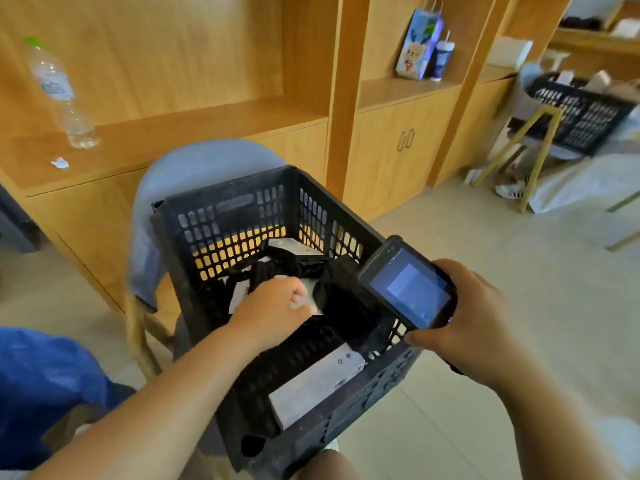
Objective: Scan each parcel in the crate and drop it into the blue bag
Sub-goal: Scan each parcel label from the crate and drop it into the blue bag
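A black slotted plastic crate (221, 223) stands on a grey chair in front of me. Inside lie several parcels in black wrap with white labels, and a grey box parcel (311, 386) lies against the near wall. My left hand (273, 310) reaches down into the crate and its fingers curl round a black-wrapped parcel (343, 306) at its white label. My right hand (474, 320) grips a black handheld scanner (408, 285) over the crate's right rim, its screen lit and facing me. The blue bag (41, 382) sits at the lower left, beside my left arm.
The grey chair (194, 168) backs onto a wooden cabinet with a water bottle (59, 95) on its ledge. A gift bag (417, 46) stands on a shelf. A second black crate (581, 112) rests on a stool at the far right. Tiled floor lies to the right.
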A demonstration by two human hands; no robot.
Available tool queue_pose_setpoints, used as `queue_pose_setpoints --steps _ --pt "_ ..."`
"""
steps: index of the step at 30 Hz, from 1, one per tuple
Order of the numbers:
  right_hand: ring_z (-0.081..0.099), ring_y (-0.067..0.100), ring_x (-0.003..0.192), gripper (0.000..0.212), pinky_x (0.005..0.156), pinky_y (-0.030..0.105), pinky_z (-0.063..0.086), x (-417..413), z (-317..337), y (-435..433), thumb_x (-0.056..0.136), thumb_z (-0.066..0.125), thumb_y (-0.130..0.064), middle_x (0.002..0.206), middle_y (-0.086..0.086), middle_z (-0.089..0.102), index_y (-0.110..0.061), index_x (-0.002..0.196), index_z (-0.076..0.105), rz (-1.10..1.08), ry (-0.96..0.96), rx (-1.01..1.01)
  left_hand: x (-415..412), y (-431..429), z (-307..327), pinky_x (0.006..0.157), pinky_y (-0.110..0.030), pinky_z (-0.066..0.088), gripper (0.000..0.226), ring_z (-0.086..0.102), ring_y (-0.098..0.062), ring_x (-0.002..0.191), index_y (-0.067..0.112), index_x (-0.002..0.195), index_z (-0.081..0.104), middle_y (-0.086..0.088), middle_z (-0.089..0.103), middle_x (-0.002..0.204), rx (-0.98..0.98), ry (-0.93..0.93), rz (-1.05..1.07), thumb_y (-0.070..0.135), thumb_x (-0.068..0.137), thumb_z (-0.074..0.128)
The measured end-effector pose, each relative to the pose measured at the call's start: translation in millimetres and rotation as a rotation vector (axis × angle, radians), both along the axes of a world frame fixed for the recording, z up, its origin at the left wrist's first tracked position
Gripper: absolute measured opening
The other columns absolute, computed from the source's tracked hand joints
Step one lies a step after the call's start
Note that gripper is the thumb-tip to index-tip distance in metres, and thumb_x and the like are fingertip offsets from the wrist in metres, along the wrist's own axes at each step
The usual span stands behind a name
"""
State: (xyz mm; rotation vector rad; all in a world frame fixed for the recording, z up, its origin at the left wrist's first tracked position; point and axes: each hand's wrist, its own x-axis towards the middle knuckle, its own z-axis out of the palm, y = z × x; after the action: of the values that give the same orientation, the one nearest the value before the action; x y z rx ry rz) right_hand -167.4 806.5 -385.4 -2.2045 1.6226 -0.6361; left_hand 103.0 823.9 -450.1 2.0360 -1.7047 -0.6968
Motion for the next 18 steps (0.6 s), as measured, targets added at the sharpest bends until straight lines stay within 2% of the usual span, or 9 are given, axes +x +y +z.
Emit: queue_pose_setpoints --steps 5,8,11,13,15,18 --pt "0.053 0.014 0.07 0.082 0.049 0.038 0.054 -17 -11 -17 0.048 0.079 -0.042 0.088 -0.02 0.045 -0.043 0.118 0.036 -0.074 0.006 0.033 -29 -46 -29 0.089 -0.031 0.043 0.053 0.051 -0.014 0.114 0.028 0.135 0.044 0.005 0.049 0.13 0.092 -0.04 -0.094 0.049 0.088 0.058" --pt "0.052 0.012 0.07 0.082 0.05 0.037 0.054 -25 -14 -26 0.049 0.08 -0.042 0.088 -0.02 0.045 -0.042 0.119 0.036 -0.101 0.028 0.041 -49 -70 -39 0.099 -0.036 0.04 0.068 0.043 -0.022 0.129 0.032 0.147 0.025 0.003 0.029 0.147 0.048 -0.037 -0.161 0.047 0.089 0.058" --pt "0.051 0.011 0.073 0.084 0.052 0.037 0.054 -31 -17 -31 0.049 0.08 -0.041 0.089 -0.02 0.046 -0.041 0.12 0.036 -0.118 0.039 0.054 -64 -89 -48 0.109 -0.043 0.036 0.067 0.03 -0.03 0.137 0.047 0.146 0.018 0.006 0.007 0.155 0.061 -0.09 -0.273 0.051 0.09 0.054" --pt "0.051 0.011 0.072 0.084 0.052 0.036 0.054 -34 -18 -34 0.049 0.08 -0.042 0.089 -0.02 0.046 -0.042 0.12 0.035 -0.123 0.048 0.057 -70 -98 -54 0.108 -0.048 0.035 0.058 0.027 -0.035 0.136 0.053 0.142 0.022 0.008 0.002 0.155 0.155 -0.184 -0.31 0.061 0.09 0.045" --pt "0.052 0.01 0.073 0.083 0.054 0.036 0.054 -36 -20 -35 0.05 0.079 -0.043 0.09 -0.02 0.047 -0.043 0.119 0.034 -0.13 0.057 0.06 -72 -101 -62 0.104 -0.047 0.039 0.053 0.036 -0.033 0.13 0.053 0.138 0.032 0.007 0.007 0.153 0.263 -0.238 -0.28 0.069 0.087 0.036" --pt "0.052 0.009 0.074 0.083 0.056 0.035 0.054 -40 -23 -36 0.049 0.078 -0.046 0.09 -0.02 0.047 -0.045 0.118 0.032 -0.128 0.068 0.068 -72 -100 -67 0.089 -0.04 0.047 0.044 0.053 -0.026 0.107 0.049 0.119 0.043 0.002 0.02 0.141 0.279 -0.158 -0.159 0.074 0.084 0.033"
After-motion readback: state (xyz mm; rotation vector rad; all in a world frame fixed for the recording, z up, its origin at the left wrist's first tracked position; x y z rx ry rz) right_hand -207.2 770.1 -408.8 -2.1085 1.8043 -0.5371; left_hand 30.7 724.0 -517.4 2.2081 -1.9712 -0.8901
